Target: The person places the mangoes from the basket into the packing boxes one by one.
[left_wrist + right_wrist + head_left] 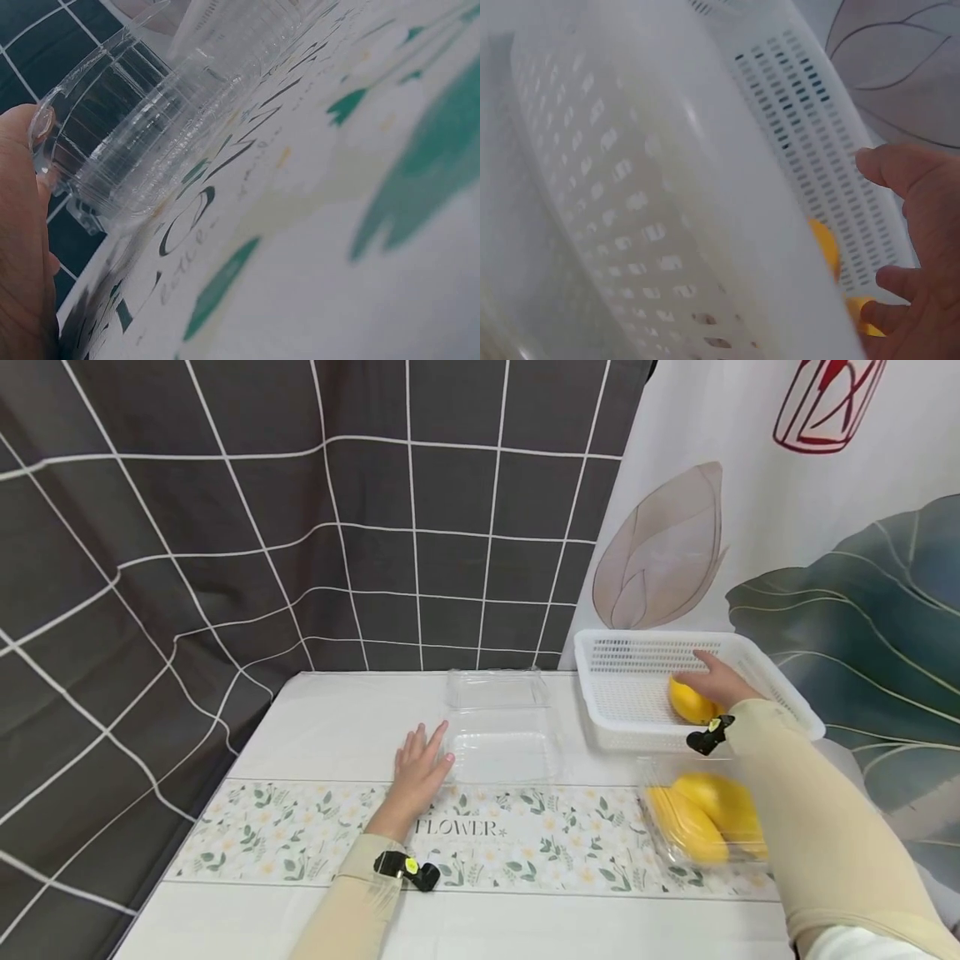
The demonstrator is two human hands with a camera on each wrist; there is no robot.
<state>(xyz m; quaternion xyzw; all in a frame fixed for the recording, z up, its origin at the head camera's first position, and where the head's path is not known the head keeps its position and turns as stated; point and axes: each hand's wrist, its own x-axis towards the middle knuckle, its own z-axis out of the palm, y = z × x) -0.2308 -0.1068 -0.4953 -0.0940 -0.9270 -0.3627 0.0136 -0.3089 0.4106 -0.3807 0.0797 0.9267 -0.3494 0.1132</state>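
Observation:
At the left edge of an open clear plastic clamshell box, my left hand has its fingers spread and mostly straight. In the left wrist view, that hand's thumb touches the clear box wall. My right hand reaches over a white perforated plastic basket. Under it lies a smooth yellow fruit, partly covered by the hand. The right wrist view has the fingers apart, near the yellow fruit behind the basket's rim; no grip is visible.
In front of the basket sits another clear box holding large yellow fruits, partly behind the right sleeve. A floral strip with lettering crosses the white table. A dark grid curtain and a printed white curtain hang behind.

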